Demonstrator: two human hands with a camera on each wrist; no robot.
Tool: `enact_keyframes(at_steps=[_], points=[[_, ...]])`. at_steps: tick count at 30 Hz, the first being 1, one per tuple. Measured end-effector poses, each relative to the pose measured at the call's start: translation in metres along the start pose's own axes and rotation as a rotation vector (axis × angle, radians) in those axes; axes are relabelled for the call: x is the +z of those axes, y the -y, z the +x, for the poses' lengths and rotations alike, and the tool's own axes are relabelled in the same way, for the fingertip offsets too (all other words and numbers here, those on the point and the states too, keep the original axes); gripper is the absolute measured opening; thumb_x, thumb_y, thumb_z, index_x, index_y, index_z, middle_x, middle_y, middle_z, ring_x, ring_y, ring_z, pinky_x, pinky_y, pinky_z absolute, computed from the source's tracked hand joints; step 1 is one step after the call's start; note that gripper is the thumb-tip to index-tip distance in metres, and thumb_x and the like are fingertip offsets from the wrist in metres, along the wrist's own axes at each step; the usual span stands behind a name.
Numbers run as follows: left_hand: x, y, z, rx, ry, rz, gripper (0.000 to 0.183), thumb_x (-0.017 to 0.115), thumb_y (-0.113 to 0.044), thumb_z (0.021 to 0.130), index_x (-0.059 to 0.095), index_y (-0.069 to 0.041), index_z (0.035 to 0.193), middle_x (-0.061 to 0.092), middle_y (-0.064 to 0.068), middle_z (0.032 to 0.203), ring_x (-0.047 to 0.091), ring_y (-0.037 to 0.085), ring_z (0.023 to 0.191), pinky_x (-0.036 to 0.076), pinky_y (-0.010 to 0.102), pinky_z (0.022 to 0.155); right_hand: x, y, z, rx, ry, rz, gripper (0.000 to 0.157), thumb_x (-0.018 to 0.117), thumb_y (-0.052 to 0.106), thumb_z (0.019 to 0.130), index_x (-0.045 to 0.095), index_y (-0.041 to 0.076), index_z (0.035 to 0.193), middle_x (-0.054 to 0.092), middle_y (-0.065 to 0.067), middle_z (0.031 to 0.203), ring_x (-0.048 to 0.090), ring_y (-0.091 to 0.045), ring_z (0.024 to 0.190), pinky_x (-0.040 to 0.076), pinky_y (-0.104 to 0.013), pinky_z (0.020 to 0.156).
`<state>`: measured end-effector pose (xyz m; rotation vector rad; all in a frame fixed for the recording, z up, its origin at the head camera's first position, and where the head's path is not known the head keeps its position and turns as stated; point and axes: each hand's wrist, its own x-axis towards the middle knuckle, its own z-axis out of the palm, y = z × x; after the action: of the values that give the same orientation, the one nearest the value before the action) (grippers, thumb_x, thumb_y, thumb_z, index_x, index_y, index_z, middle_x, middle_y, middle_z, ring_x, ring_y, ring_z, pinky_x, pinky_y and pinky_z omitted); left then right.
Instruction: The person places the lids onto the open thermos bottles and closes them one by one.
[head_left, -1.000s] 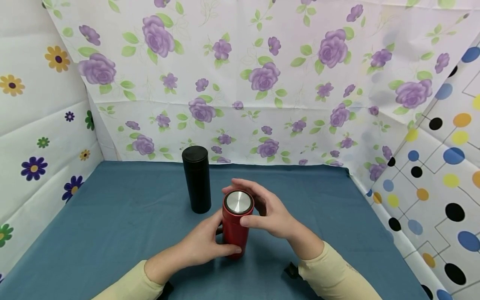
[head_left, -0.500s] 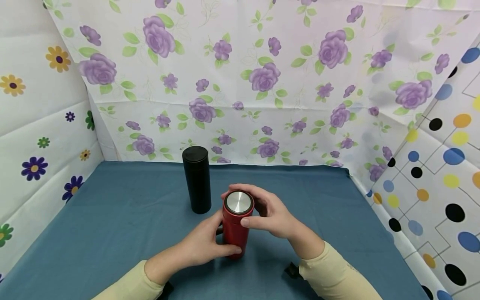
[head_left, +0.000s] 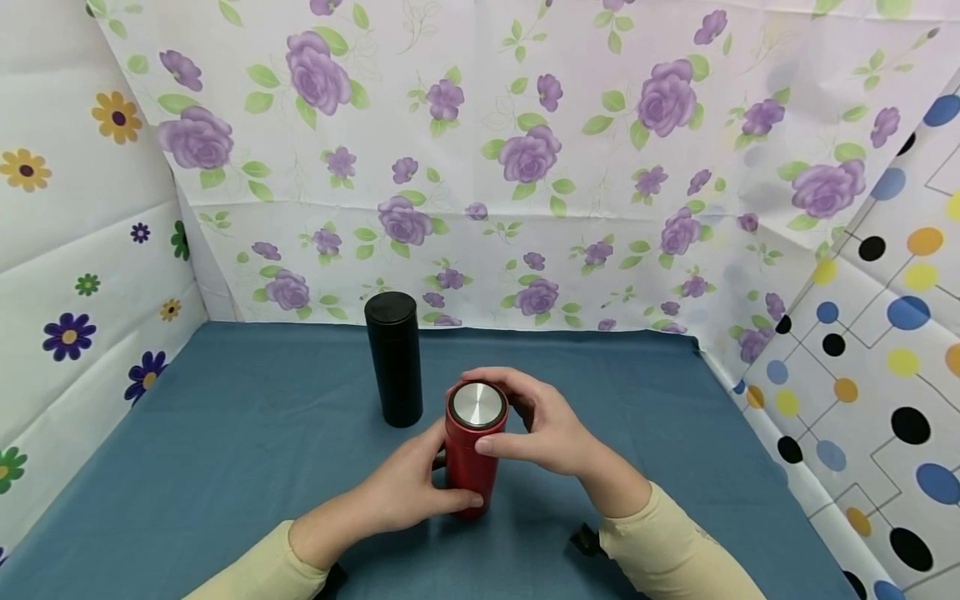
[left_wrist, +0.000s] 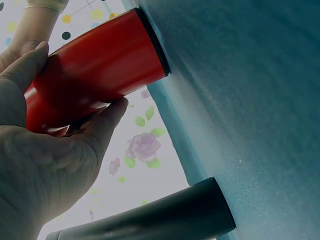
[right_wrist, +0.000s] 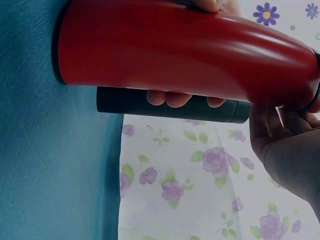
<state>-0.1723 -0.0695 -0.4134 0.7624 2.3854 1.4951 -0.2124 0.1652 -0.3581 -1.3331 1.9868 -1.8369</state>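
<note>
A red thermos (head_left: 471,471) with a brushed silver disc on its black-rimmed top stands upright on the blue cloth. My left hand (head_left: 405,483) grips its body from the left, thumb across the front and fingers behind. From the right, my right hand (head_left: 551,433) holds the top part, its thumb on the near side and its fingers curving round the back. In the left wrist view the thermos's black base ring meets the cloth. The right wrist view shows left-hand fingertips (right_wrist: 177,99) below the red body, while some right-hand fingers are hidden.
A black thermos (head_left: 394,367) stands upright behind and to the left of the red one. Blue cloth (head_left: 637,392) covers the table. Flowered sheets (head_left: 480,250) rise at the back and left, and a dotted sheet (head_left: 870,400) at the right.
The right hand's fingers have come slightly nearer round the top of the red thermos, and its thumb has slid a little left. The left hand and both thermoses stay where they were.
</note>
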Motion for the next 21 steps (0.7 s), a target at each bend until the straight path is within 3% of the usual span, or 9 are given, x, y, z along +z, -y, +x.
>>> enact_keyframes(at_steps=[5, 21], points=[[0.0001, 0.0002, -0.0004, 0.001, -0.001, 0.001, 0.079, 0.088, -0.036, 0.083, 0.039, -0.041, 0.146, 0.056, -0.018, 0.136, 0.055, 0.006, 0.124, 0.049, 0.049, 0.107, 0.0012, 0.0020, -0.0008, 0.009, -0.026, -0.067, 0.060, 0.080, 0.019, 0.091, 0.054, 0.015, 0.145, 0.060, -0.007, 0.138, 0.059, -0.029, 0.120, 0.051, -0.041, 0.101], [0.0010, 0.0003, -0.0001, 0.007, -0.005, 0.000, 0.079, 0.088, -0.034, 0.083, 0.039, -0.041, 0.146, 0.055, -0.018, 0.138, 0.055, 0.007, 0.126, 0.049, 0.051, 0.107, 0.0067, 0.0062, -0.0011, 0.056, -0.106, -0.187, 0.061, 0.087, 0.023, 0.084, 0.054, 0.022, 0.137, 0.062, 0.000, 0.130, 0.061, -0.022, 0.117, 0.048, -0.046, 0.106]])
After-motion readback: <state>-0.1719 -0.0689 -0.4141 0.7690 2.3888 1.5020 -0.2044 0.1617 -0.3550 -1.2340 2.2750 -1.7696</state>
